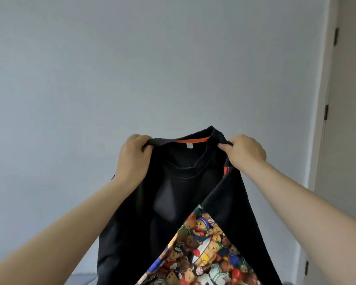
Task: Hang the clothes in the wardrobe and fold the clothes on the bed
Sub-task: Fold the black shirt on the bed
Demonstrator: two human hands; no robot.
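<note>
A plain pale grey-blue wall point(132, 58) fills most of the head view. A light door point(349, 120) stands along the right side, with 3 dark hinges point(326, 112) down its frame. At the bottom left corner a strip of grey surface point(82, 279) shows; what it belongs to cannot be told.

In front of the wall a black shirt point(173, 202) is held up in the air, resting on nothing, its neck opening uppermost and facing the camera. Both bare forearms reach in from the lower corners. The left hand point(135, 156) grips the shirt at the left shoulder seam, fingers curled over the top edge of the cloth with the thumb below it. The right hand point(244, 153) grips the right shoulder seam in the same way, fingers folded round a bunched bit of fabric. The 2 hands are level with each other and apart, with the collar stretched between them.

Inside the back of the collar runs an orange strip point(191, 140), and a small white label point(190, 145) hangs just under it. Near the right hand a small red mark point(226, 170) shows on the cloth. The shirt's body hangs down between the arms and runs out of the bottom of the frame. A many-coloured panel printed with teddy bears point(203, 254) shows at the lower middle, widening downward between 2 black folds
</note>
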